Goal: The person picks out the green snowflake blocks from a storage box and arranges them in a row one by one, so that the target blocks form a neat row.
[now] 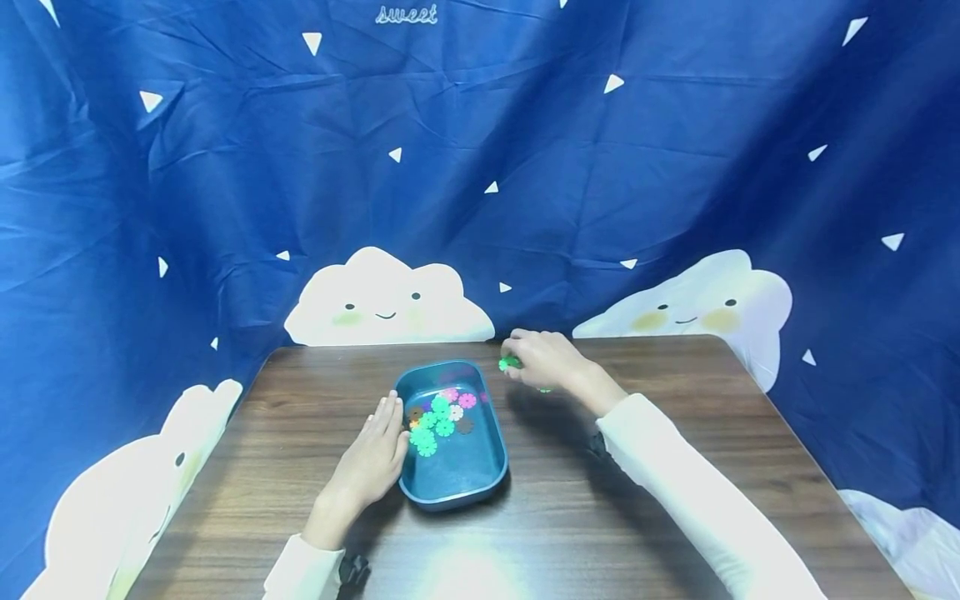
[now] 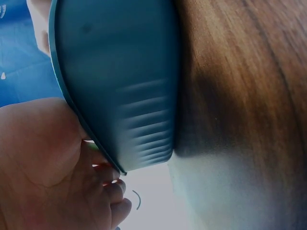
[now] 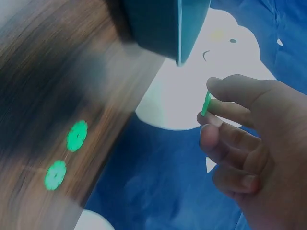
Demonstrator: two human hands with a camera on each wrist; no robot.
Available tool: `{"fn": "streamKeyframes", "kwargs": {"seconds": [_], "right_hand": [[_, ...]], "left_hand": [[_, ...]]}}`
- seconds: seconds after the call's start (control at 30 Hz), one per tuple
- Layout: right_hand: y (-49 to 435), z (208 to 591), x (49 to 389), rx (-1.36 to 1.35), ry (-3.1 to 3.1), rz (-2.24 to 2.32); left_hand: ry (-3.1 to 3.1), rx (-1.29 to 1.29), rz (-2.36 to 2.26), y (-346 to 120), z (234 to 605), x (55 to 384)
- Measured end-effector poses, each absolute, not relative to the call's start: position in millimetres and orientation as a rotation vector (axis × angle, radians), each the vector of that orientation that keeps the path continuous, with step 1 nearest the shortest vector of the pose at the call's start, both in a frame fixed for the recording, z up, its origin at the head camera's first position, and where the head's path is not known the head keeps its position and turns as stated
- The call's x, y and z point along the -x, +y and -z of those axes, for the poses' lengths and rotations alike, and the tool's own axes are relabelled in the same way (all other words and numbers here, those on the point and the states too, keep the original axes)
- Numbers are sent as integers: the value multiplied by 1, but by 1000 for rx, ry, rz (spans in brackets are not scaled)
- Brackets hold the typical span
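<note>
A teal plastic bin (image 1: 501,454) stands on the table and holds a loose cluster of flower-shaped plastic discs (image 1: 442,427) in green, pink, brown and white. My left hand (image 1: 372,457) rests along the bin's left rim, its fingers fairly straight. In the left wrist view, the palm lies against the bin's edge (image 2: 64,91). To the right of the bin, my right hand (image 1: 546,360) pinches a green flower disc (image 3: 206,104) between thumb and fingertips, above the table. Beneath that hand, two more green discs (image 3: 77,135) lie on the table in the right wrist view.
The brown wood-grain table (image 1: 637,467) has rounded far corners. Behind its far edge hangs a blue curtain (image 1: 525,125) with white triangles and smiling clouds. A bright light reflection (image 1: 465,575) shows on the near tabletop.
</note>
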State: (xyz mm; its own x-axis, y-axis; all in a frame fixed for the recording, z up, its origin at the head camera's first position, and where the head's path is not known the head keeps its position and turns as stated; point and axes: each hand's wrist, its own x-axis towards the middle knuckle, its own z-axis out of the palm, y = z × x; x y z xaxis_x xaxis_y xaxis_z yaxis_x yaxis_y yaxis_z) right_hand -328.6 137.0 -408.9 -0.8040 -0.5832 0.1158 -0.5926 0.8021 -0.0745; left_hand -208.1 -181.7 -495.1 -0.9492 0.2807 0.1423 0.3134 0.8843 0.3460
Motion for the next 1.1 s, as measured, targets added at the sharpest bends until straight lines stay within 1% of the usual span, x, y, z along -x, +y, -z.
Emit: {"fn": "streamKeyframes", "kwargs": {"seconds": [0.73,1.1], "right_hand": [[228,425,318,-762,-2917,-260],[263,452,322,-656,-2973,-317]], "left_hand": [[-2969,461,550,-183,498,210],[-2976,446,568,-181,497,209]]}}
